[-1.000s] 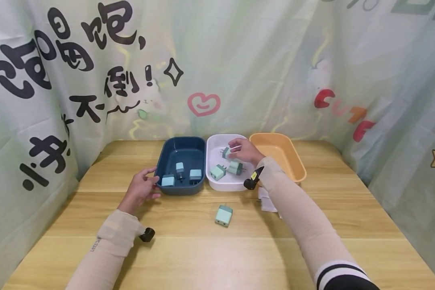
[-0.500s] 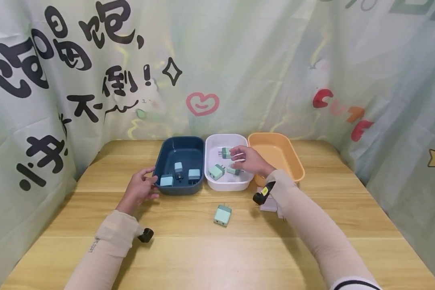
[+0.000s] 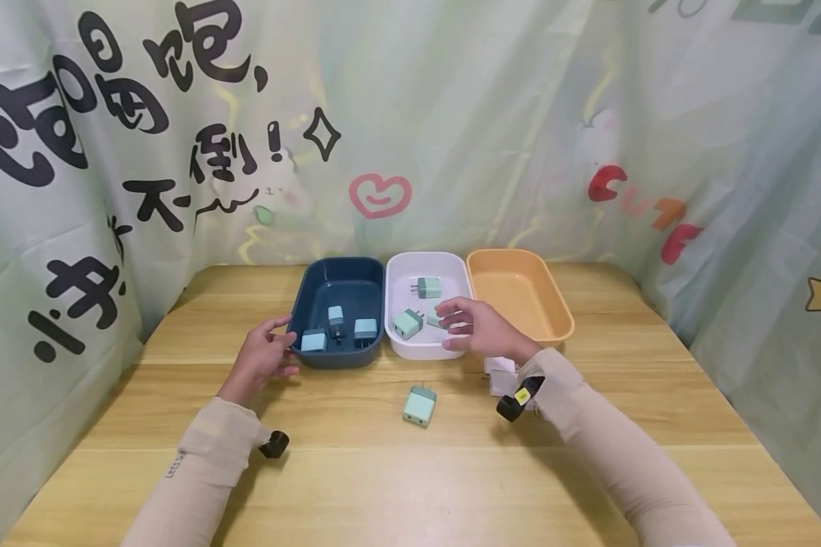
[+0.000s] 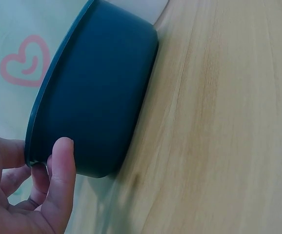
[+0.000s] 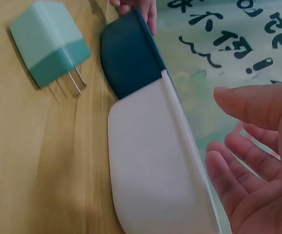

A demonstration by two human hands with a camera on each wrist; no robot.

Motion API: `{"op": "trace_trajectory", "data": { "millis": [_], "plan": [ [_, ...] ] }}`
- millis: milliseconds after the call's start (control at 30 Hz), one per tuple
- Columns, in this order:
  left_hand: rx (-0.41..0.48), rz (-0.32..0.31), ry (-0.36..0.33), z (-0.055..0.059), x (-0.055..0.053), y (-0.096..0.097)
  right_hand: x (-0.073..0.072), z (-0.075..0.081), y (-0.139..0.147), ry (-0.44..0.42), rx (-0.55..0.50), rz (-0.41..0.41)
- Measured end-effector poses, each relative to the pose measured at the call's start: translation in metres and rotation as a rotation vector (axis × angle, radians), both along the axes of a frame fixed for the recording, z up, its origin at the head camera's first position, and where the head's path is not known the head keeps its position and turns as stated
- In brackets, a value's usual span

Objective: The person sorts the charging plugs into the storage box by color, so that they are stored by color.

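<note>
At the left edge of a dark blue bin (image 3: 347,357), my left hand (image 3: 260,357) holds the rim, its thumb at the lip and curled fingers below it in the left wrist view. Three light-blue charger plugs (image 3: 366,330) lie in that bin. My right hand (image 3: 479,327) hovers over the front right of the white bin (image 3: 417,351), fingers loosely bent with nothing between them. Inside the white bin are mint-green charger plugs (image 3: 408,324), one partly hidden behind my right fingers. Another mint-green charger plug (image 5: 50,44) lies on the table in front, prongs pointing toward the bins.
An orange bin (image 3: 520,296) stands against the white bin's right side. White charger plugs (image 3: 502,380) lie on the wooden table (image 3: 356,486) near my right wrist, partly covered by it. A printed curtain (image 3: 465,137) hangs behind the table.
My right hand has drawn back from the middle of the white bin toward its front right edge, uncovering the plug at the back. My left hand stays at the blue bin.
</note>
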State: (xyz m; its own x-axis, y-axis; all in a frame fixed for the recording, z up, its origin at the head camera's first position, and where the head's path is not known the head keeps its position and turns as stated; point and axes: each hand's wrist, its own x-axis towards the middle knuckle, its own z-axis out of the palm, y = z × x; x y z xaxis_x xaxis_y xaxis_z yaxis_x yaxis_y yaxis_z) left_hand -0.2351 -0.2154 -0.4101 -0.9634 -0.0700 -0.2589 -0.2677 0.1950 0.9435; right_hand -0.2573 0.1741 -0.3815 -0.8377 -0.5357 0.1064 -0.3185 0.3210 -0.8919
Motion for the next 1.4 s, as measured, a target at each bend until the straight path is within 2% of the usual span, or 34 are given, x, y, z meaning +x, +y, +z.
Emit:
{"op": "trace_trajectory", "data": {
  "millis": [200,467,600,800,933,1133,1233,1400],
  "plan": [
    [0.002,0.0,-0.005,0.001,0.0,0.0,0.015,0.001,0.003,-0.002,-0.02,0.08],
    [-0.018,-0.006,-0.01,0.001,0.0,0.0,0.026,-0.003,0.005,-0.021,0.05,0.276],
    [-0.021,-0.003,-0.014,0.002,0.001,0.001,0.031,-0.007,0.003,-0.047,0.065,0.345],
    [-0.023,0.004,-0.032,0.003,0.002,0.002,0.037,-0.018,-0.005,-0.07,0.134,0.34],
    [-0.025,0.006,-0.031,0.004,0.002,0.002,0.037,-0.028,-0.013,-0.028,0.194,0.345],
    [-0.025,0.0,-0.021,0.001,0.001,0.001,0.038,-0.039,-0.022,0.043,0.254,0.401],
    [-0.033,0.003,-0.034,-0.002,0.002,-0.001,0.04,-0.043,-0.026,0.036,0.268,0.42],
    [-0.031,0.004,-0.02,-0.001,0.001,0.0,0.042,-0.041,-0.029,0.002,0.31,0.38]
  ]
}}
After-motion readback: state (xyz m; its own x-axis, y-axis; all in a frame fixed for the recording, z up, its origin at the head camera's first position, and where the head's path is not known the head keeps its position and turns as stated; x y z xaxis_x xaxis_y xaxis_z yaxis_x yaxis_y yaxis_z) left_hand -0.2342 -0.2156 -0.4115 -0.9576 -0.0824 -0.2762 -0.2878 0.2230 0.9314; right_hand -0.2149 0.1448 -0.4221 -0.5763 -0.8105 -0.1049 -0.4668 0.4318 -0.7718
